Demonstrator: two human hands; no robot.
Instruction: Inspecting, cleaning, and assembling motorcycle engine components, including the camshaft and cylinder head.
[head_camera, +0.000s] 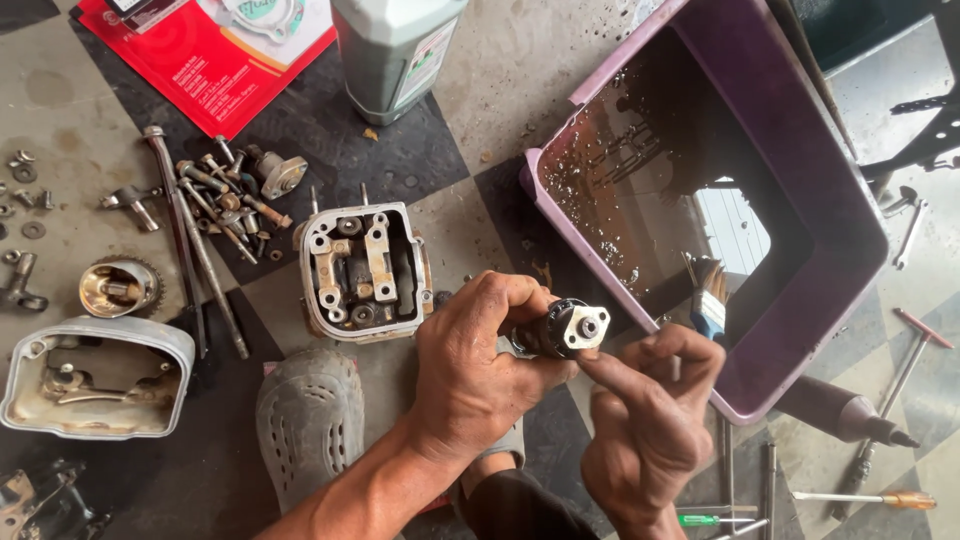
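My left hand (470, 370) grips a small dark cylindrical engine part (562, 328) with a pale flanged end and a centre hole, held over the floor. My right hand (650, 410) is just below and to the right of it, with its fingertips touching the part's flanged end. An engine cylinder head (362, 270) with rocker arms sits on the floor just left of my left hand. My foot in a grey sandal (310, 420) rests below it.
A purple tub (800, 150) of dark liquid stands at the right, with a paintbrush (708, 295) leaning in it. Bolts and long studs (215, 200), a sprocket (118, 287) and a metal cover (95, 375) lie at the left. A grey oil bottle (395, 50) and a red package (205, 60) lie at the top; screwdrivers (870, 497) at the lower right.
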